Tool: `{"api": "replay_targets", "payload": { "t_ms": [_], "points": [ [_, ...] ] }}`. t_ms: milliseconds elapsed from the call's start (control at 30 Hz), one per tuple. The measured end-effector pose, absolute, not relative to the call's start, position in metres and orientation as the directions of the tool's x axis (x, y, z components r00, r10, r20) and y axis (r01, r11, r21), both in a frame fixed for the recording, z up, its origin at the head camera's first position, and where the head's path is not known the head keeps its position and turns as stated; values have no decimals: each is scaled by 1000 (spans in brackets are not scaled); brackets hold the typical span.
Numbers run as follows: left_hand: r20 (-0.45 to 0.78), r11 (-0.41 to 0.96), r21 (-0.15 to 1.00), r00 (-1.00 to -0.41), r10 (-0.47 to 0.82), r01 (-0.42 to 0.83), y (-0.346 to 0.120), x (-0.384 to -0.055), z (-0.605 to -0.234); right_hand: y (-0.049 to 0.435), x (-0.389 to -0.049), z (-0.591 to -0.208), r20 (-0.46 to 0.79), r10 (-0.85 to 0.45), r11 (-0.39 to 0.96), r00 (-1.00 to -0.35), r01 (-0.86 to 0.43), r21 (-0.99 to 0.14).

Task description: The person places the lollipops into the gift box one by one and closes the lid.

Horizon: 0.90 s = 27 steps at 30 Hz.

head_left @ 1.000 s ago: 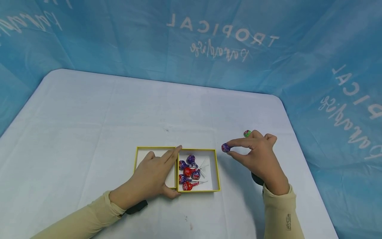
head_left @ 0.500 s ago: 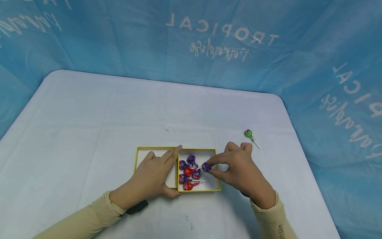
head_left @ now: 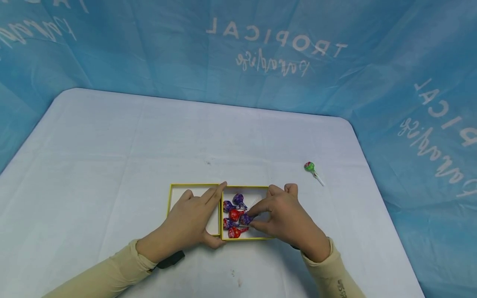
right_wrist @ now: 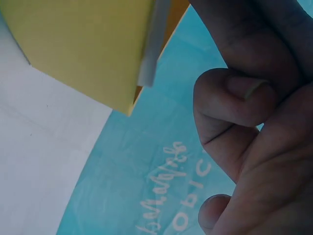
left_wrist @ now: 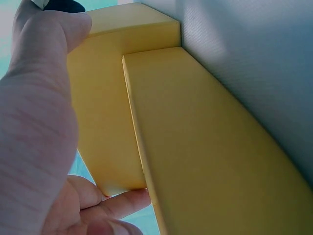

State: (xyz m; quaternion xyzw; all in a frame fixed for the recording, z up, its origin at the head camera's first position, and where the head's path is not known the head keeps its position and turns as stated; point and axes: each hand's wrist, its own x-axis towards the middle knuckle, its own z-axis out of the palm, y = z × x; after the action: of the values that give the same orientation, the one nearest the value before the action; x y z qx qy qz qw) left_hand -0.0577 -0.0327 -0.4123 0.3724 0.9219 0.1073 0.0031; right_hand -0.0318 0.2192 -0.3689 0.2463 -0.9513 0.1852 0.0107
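A shallow yellow-rimmed box [head_left: 242, 239] with a white inside holds several purple and red wrapped lollipops. My left hand [head_left: 186, 219] spans the box's left side, thumb at the near edge and fingers at the far edge. Its thumb and fingers grip the yellow walls [left_wrist: 107, 112] in the left wrist view. Inside the box, my right hand [head_left: 287, 217] pinches a purple lollipop [head_left: 245, 219] between thumb and index finger, low among the others. A white stick [right_wrist: 154, 49] shows beside the yellow wall in the right wrist view.
A second yellow-rimmed tray [head_left: 199, 189] adjoins the box on its left, partly under the left hand. One green lollipop [head_left: 309, 167] lies on the white tablecloth [head_left: 130, 136] at right. A blue printed curtain [head_left: 167, 49] surrounds the table.
My right hand has carried the purple lollipop leftward from beside the box down into it, uncovering the green lollipop. My left hand stays on the box.
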Motion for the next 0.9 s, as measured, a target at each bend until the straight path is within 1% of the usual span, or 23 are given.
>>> {"api": "replay_targets", "payload": {
  "t_ms": [267,633,900],
  "points": [
    [91,695,189,-717,691,693,-33,-58,-413,212,-33,-374,94,-475,797,-875,-473,-376],
    [98,692,181,-713,694,699,-33,-59,-415,207,-34,-380,60,-478,825,-876,-471,-312],
    [127,689,160,-707,696,707,-34,-59,-415,206,-34,-382,46,-477,831,-878,-467,-303]
  ]
}}
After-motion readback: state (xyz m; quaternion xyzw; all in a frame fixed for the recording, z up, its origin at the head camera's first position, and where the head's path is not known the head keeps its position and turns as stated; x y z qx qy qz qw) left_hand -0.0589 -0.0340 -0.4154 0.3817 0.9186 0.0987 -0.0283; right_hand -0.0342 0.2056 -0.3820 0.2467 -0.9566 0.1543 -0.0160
